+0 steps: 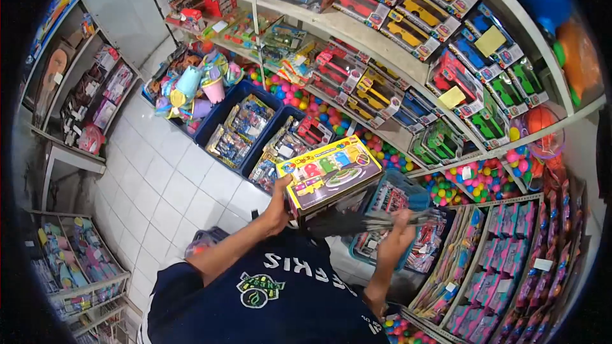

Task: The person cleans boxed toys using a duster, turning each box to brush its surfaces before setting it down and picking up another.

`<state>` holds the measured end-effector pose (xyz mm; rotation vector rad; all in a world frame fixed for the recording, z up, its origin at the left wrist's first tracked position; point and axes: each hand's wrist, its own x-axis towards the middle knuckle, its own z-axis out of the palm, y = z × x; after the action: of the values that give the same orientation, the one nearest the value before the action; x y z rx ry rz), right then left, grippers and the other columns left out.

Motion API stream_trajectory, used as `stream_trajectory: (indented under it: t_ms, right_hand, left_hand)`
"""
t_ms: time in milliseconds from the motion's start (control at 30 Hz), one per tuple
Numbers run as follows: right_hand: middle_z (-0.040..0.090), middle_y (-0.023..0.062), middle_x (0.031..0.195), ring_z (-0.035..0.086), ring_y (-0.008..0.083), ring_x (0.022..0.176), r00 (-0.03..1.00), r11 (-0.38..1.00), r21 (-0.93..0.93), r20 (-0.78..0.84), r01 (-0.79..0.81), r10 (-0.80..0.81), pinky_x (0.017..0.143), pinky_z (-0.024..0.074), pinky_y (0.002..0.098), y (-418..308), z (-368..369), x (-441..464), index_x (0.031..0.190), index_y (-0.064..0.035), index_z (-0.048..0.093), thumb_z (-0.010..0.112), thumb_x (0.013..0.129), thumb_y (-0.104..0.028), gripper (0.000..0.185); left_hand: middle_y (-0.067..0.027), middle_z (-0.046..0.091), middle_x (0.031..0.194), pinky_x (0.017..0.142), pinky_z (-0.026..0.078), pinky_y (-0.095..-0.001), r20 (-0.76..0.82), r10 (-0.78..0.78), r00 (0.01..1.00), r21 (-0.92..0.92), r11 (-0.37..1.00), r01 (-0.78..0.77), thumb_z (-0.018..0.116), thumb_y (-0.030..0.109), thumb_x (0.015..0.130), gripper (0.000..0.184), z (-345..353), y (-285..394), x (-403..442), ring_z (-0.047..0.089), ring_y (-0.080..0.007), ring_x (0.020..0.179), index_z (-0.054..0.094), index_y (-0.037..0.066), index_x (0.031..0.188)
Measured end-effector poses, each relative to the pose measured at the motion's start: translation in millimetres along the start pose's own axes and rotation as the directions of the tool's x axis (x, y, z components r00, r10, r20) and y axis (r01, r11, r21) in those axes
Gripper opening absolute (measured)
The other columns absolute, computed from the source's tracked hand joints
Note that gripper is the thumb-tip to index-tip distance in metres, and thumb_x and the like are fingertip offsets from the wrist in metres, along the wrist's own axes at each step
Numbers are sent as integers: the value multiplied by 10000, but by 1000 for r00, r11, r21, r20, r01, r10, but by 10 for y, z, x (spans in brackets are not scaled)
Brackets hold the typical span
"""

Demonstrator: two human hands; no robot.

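My left hand (276,209) is closed on the left end of a yellow and purple toy box (328,173), its printed face turned up. Colourful toy pictures show on that face. My right hand (398,234) grips a dark feather duster (344,223), smeared by motion. The dark feathers lie just below the box's near edge; whether they touch it I cannot tell. Under the right hand stands a teal basket (358,251) of small packaged items.
Boxed toy cars (421,25) fill the shelves (376,33) ahead. Blue bins (203,137) of packets and a heap of sand toys (191,83) line the tiled floor (153,185). Colourful balls (446,181) lie under the shelves. Pink packages (488,261) stand at right, a rack (76,293) at left.
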<state>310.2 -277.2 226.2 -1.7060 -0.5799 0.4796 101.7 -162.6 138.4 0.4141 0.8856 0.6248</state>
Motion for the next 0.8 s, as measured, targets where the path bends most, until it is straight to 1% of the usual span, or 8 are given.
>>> stream_trajectory:
  t_ms: [33, 100, 133, 200, 433, 600, 667, 800]
  right_hand:
    - [527, -3, 696, 455, 61, 564, 998, 999, 44, -59, 26, -23, 476, 354, 230, 47, 3, 20, 847, -65, 569, 462, 1015, -390, 382]
    - [533, 0, 696, 442, 72, 565, 828, 792, -515, -245, 330, -504, 480, 354, 239, 492, -260, 212, 841, -65, 573, 438, 1011, -441, 434]
    - [549, 4, 726, 435, 77, 573, 861, 998, -69, -508, -11, -26, 483, 338, 231, -37, -77, 115, 812, -70, 567, 414, 1000, -503, 496]
    - [569, 78, 839, 529, 149, 704, 823, 986, -109, -566, -127, 43, 555, 397, 290, 216, -432, 183, 911, -41, 573, 500, 968, -504, 472]
    - [504, 5, 751, 494, 95, 639, 982, 981, 58, 31, 183, -185, 559, 409, 262, -136, 56, -14, 853, -56, 509, 464, 1014, -345, 334]
    - [500, 41, 723, 528, 105, 572, 972, 983, 39, -158, 181, -173, 541, 437, 270, -164, 238, -1, 900, -70, 498, 442, 1012, -442, 393]
    - [496, -5, 724, 492, 89, 616, 933, 934, 352, -313, -58, 176, 540, 383, 234, -194, 190, 41, 914, -87, 497, 414, 1024, -422, 363]
    - [456, -3, 758, 461, 103, 623, 985, 952, 307, -165, 12, 41, 609, 410, 242, -202, 52, 25, 877, -86, 491, 476, 997, -435, 370]
  left_hand:
    - [-75, 531, 1357, 990, 364, -483, 1, 12, 1000, 3, 1000, -12, 476, 732, 795, 841, -14, -27, 21, 525, -227, 1195, 437, 144, 1395]
    - [-114, 522, 1315, 931, 447, -447, 14, 3, 1000, -42, 999, -2, 561, 639, 813, 802, -128, -81, 56, 574, -234, 1129, 377, 101, 1378]
    - [-138, 519, 1277, 895, 481, -422, -47, 21, 999, -7, 1000, -22, 602, 590, 813, 807, -163, -90, 38, 585, -243, 1108, 317, 89, 1378]
    - [-186, 494, 1212, 816, 545, -390, -109, 161, 981, 39, 987, -158, 714, 419, 811, 835, -210, -72, 33, 600, -256, 1067, 189, 69, 1357]
    - [-164, 439, 1286, 1061, 339, -366, 135, 544, 828, 441, 715, -542, 831, 219, 711, 982, -36, 150, -149, 437, -258, 1224, 170, 67, 1421]
    - [-178, 406, 1314, 1080, 311, -368, 176, 591, 787, 506, 632, -587, 888, 285, 622, 1152, -101, 107, -130, 412, -277, 1251, 133, 59, 1462]
    - [-175, 393, 1322, 1083, 305, -375, 272, 629, 728, 475, 570, -670, 900, 311, 588, 1210, -152, 107, -99, 404, -283, 1257, 114, 40, 1468]
    - [-196, 445, 1298, 1043, 340, -420, 389, 664, 639, 607, 338, -720, 896, 396, 442, 1222, -121, 266, -163, 458, -340, 1198, 297, -3, 1430]
